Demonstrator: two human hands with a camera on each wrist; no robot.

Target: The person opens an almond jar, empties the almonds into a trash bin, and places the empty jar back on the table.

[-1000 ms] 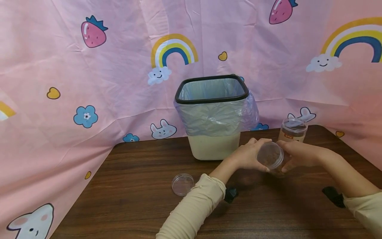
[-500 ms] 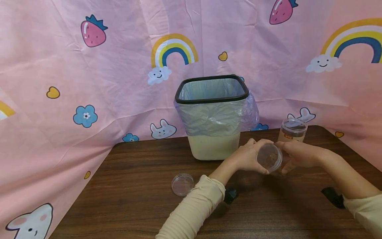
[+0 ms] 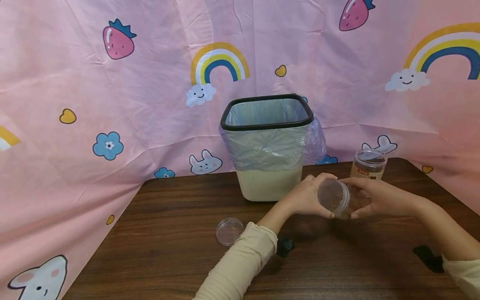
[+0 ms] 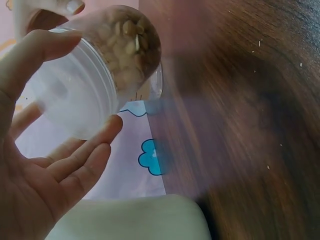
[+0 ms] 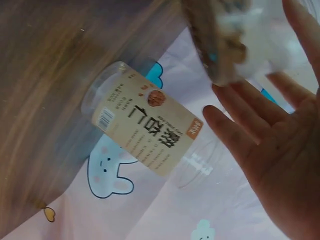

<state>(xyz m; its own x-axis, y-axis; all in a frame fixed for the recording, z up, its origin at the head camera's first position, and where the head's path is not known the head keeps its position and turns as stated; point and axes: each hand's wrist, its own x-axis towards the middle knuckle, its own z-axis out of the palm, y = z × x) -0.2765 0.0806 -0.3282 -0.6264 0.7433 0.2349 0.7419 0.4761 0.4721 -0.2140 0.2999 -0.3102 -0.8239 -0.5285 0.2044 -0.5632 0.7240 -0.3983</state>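
Note:
Both hands hold a clear plastic jar (image 3: 333,196) of brown nuts, tilted on its side above the table. My left hand (image 3: 305,198) grips its capped end, with the thumb on one side and fingers on the other in the left wrist view. The nuts (image 4: 131,42) gather toward the far end, and the near end looks frosted. My right hand (image 3: 384,198) spans the other end of the jar between thumb and fingers. Behind the right hand stands a second clear jar (image 5: 155,120) with a beige label, partly hidden in the head view.
A cream bin (image 3: 268,183) with a black rim and a purple liner bag stands at the back of the dark wooden table (image 3: 168,258). A round clear lid (image 3: 229,231) lies left of the left forearm. Pink patterned cloth (image 3: 150,83) hangs behind.
The jar has shifted slightly left and turned further onto its side, its capped end facing more to the left. The right hand's thumb and fingers now look straighter and spread wider.

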